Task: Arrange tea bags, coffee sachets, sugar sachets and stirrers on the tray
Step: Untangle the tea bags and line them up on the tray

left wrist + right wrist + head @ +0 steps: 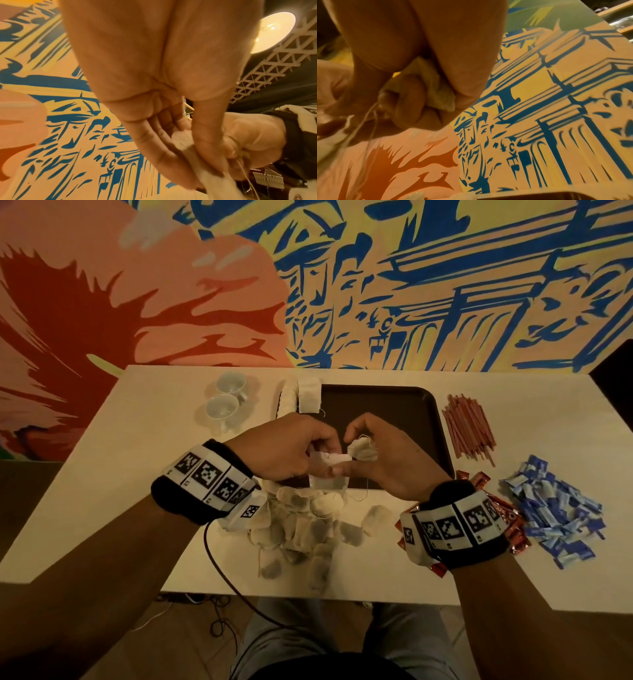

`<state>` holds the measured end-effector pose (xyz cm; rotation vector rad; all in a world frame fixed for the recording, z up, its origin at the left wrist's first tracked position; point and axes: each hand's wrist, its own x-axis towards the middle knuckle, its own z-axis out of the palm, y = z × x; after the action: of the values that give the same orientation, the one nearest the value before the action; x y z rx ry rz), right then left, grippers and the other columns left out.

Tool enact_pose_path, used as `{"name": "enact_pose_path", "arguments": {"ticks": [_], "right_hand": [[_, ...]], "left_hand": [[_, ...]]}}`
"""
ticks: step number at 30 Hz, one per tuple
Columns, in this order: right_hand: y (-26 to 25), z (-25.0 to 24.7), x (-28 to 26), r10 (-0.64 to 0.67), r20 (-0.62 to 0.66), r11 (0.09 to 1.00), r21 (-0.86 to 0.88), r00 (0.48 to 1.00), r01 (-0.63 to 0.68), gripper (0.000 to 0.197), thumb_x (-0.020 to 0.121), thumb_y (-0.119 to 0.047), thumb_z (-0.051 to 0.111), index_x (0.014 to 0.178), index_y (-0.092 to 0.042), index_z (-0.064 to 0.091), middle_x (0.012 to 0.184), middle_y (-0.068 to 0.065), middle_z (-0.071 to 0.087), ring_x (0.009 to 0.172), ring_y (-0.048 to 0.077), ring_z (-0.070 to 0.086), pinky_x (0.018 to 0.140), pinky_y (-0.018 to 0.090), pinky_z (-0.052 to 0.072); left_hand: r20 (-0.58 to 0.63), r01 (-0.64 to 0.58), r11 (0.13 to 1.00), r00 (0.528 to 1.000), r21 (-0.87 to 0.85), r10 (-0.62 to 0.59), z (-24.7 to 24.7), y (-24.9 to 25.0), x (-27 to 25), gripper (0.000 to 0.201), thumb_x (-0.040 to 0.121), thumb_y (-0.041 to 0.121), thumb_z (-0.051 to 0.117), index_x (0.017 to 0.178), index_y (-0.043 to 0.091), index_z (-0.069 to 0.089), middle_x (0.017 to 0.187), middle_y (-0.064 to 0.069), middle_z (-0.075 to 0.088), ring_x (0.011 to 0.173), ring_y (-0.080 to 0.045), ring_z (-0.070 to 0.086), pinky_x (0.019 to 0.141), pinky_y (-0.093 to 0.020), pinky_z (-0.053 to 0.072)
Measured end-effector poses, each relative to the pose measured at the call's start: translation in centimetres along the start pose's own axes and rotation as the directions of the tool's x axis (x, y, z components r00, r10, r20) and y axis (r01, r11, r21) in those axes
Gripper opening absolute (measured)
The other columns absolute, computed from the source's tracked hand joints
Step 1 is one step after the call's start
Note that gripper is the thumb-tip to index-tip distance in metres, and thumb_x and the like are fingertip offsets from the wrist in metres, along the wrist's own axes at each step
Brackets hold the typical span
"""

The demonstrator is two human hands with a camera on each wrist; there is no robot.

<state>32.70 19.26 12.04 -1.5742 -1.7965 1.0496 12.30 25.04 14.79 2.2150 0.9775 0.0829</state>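
Soft, featherlight white paper tea bags [329, 462] with tangling strings, pinched between left hand [291, 451] and right hand [387, 455], both grasping; best held by flat edges. Dark rectangular tray [404, 409] at 12 o'clock.

Up close, the left hand [154, 81] points its fingers down, thumb and fingers pinching a pale tea bag [211, 180]. The right hand [252, 139] presses in beside it, curled, thin string [247, 174] trailing below. A painted blue-and-orange wall [51, 135] fills the background, with a lit ceiling lamp [272, 31] overhead.
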Motion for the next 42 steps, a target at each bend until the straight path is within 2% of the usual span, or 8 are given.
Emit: {"name": "enact_pose_path", "arguments": {"ticks": [6,10,13,15,19,22,28,42], "right_hand": [[3.4,-1.2,0.8,0.156,-0.089,0.979,0.148,0.984,-0.142,0.029,0.086,-0.044,0.075,0.105,-0.024,0.064,0.096,-0.003,0.071,0.07,-0.001,0.062,0.058,0.013,0.048],[5.4,-1.7,1.8,0.362,-0.065,0.844,0.445,0.93,-0.298,0.02,0.094,-0.026,0.071,0.111,-0.017,0.063,0.097,0.008,0.07,0.062,0.008,0.053,0.052,0.022,0.041],[6.2,-1.9,2.5,0.402,0.016,0.738,0.586,0.915,-0.335,0.04,0.08,-0.016,0.071,0.118,-0.015,0.059,0.1,0.011,0.062,0.071,0.018,0.052,0.056,0.028,0.041],[6.7,-1.9,3.1,0.409,0.045,0.72,0.598,0.912,-0.352,0.05,0.073,-0.01,0.063,0.122,-0.015,0.057,0.105,0.011,0.063,0.074,0.017,0.054,0.059,0.029,0.042],[8.0,-1.8,4.0,0.424,0.063,0.747,0.539,0.903,-0.389,0.046,0.088,0.012,0.051,0.124,-0.016,0.054,0.107,0.01,0.065,0.077,0.018,0.056,0.061,0.029,0.046],[8.9,-1.7,4.5,0.438,0.056,0.766,0.5,0.897,-0.405,0.044,0.092,0.011,0.053,0.125,-0.018,0.054,0.108,0.009,0.067,0.082,0.019,0.06,0.066,0.029,0.05],[10.2,-2.1,5.3,0.45,0.01,0.753,0.533,0.893,-0.386,0.041,0.093,0.011,0.056,0.124,-0.016,0.057,0.107,0.01,0.071,0.09,0.018,0.068,0.079,0.032,0.059],[10.8,-1.5,6.1,0.405,0.087,0.725,0.575,0.91,-0.378,0.039,0.096,0.006,0.056,0.127,-0.017,0.056,0.107,0.008,0.074,0.096,0.021,0.072,0.08,0.03,0.058]], "left_hand": [[-0.104,0.052,0.996,0.994,0.072,-0.044,-2.6,-2.3,2.7,0.014,0.088,0.03,0.077,0.1,0.03,0.069,0.083,0.021,0.06,0.073,0.011,0.055,0.067,-0.013,0.04],[-0.155,0.103,0.985,0.985,0.135,-0.082,-5.6,-4.5,6.0,0.02,0.092,0.033,0.072,0.11,0.025,0.068,0.096,0.014,0.062,0.084,-0.001,0.055,0.079,-0.029,0.043],[-0.169,0.146,0.977,0.978,0.158,-0.119,-6.9,-7.1,9.5,0.02,0.094,0.028,0.07,0.112,0.021,0.069,0.104,0.008,0.064,0.094,-0.012,0.058,0.082,-0.03,0.041],[-0.143,0.175,0.965,0.978,0.194,-0.149,-7.0,-9.2,12.0,0.021,0.094,0.026,0.07,0.114,0.019,0.069,0.107,0.004,0.064,0.099,-0.016,0.059,0.082,-0.03,0.04],[-0.064,0.239,0.934,0.971,0.265,-0.231,-6.0,-13.1,16.2,0.026,0.094,0.022,0.069,0.118,0.014,0.069,0.115,-0.004,0.067,0.094,-0.014,0.056,0.084,-0.028,0.041],[-0.005,0.27,0.929,0.96,0.254,-0.278,-4.6,-15.5,18.7,0.023,0.092,0.018,0.07,0.115,0.014,0.07,0.116,-0.005,0.068,0.083,-0.012,0.055,0.082,-0.027,0.042],[0.028,0.321,0.904,0.939,0.281,-0.342,-2.4,-18.7,22.1,0.029,0.09,0.02,0.072,0.119,0.016,0.07,0.123,-0.004,0.066,0.112,-0.023,0.059,0.086,-0.027,0.04],[-0.064,0.297,0.858,0.952,0.42,-0.298,-2.5,-20.3,24.6,0.029,0.088,0.021,0.072,0.116,0.02,0.068,0.121,-0.005,0.066,0.11,-0.027,0.061,0.092,-0.036,0.05]]}}
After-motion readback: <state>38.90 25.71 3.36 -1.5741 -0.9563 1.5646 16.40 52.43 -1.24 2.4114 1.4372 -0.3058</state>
